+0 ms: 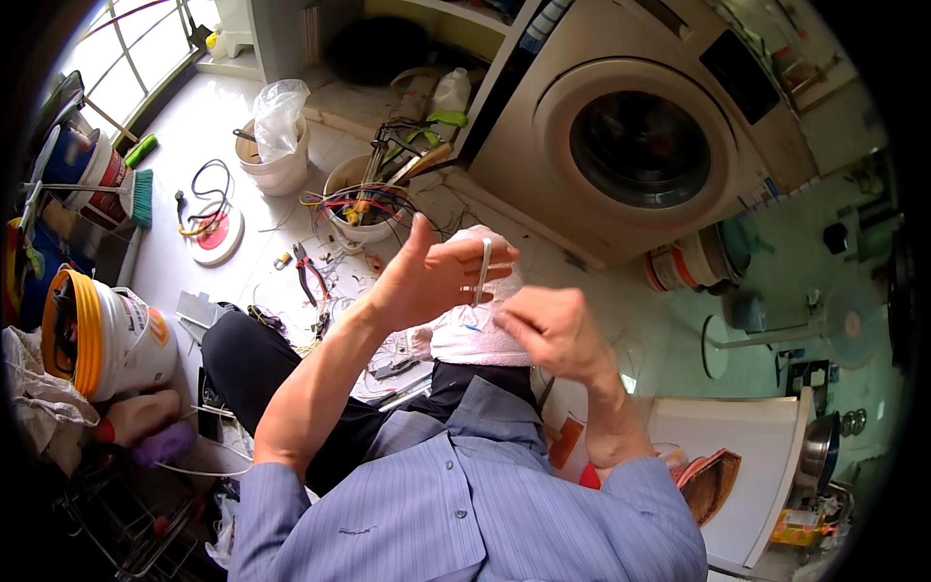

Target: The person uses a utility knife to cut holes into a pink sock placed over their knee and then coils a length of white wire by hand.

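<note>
My left hand (pixel 429 280) is raised over my lap, thumb up and fingers stretched out, with a thin white cord (pixel 483 270) looped around the fingers. My right hand (pixel 553 331) is curled just to the right of it, its fingertips turned towards the cord; whether it pinches the cord's end is not clear. A pink towel (pixel 476 342) lies over my knee beneath both hands, with a small blue thing (pixel 472 328) on it. Red-and-black pliers (pixel 309 275) and scattered wire scraps lie on the floor left of my hands.
A bucket (pixel 361 233) with tools and coloured wires stands ahead, beside a white bucket (pixel 273 172) with a plastic bag. A washing machine (pixel 509 142) is at the upper right. At the left stand a white-and-orange bucket (pixel 138 342) and a broom (pixel 141 196); a fan (pixel 771 337) is at the right.
</note>
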`<state>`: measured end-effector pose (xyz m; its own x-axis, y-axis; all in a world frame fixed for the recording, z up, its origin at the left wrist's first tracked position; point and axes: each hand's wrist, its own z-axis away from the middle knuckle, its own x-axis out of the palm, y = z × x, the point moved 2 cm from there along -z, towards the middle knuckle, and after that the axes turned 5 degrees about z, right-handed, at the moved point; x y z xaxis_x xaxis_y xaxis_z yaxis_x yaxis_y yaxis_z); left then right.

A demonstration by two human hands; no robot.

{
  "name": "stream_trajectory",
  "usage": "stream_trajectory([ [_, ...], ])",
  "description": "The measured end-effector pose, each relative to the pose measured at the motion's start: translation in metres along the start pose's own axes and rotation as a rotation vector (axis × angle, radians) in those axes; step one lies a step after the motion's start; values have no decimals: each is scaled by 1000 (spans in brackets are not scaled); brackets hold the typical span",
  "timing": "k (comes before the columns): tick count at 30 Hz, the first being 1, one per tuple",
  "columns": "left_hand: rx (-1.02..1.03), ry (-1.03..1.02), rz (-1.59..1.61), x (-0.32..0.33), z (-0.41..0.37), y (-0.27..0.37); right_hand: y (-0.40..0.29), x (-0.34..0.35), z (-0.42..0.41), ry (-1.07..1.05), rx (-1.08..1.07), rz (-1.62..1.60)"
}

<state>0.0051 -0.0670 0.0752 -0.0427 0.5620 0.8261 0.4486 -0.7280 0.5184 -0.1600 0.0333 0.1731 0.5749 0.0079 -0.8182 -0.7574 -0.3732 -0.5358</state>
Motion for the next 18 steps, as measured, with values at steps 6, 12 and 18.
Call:
stream_trajectory([
  [6, -134, -235, 144, 17, 2, -19, 34, -32, -39, 66, 173, -330],
  [12, -18, -256, 238, 30, 4, 0, 68, 27, -21, 16, 334, -925],
  [18, 53, -129, 201, 28, 3, 18, 59, 66, 10, -82, 434, -839],
])
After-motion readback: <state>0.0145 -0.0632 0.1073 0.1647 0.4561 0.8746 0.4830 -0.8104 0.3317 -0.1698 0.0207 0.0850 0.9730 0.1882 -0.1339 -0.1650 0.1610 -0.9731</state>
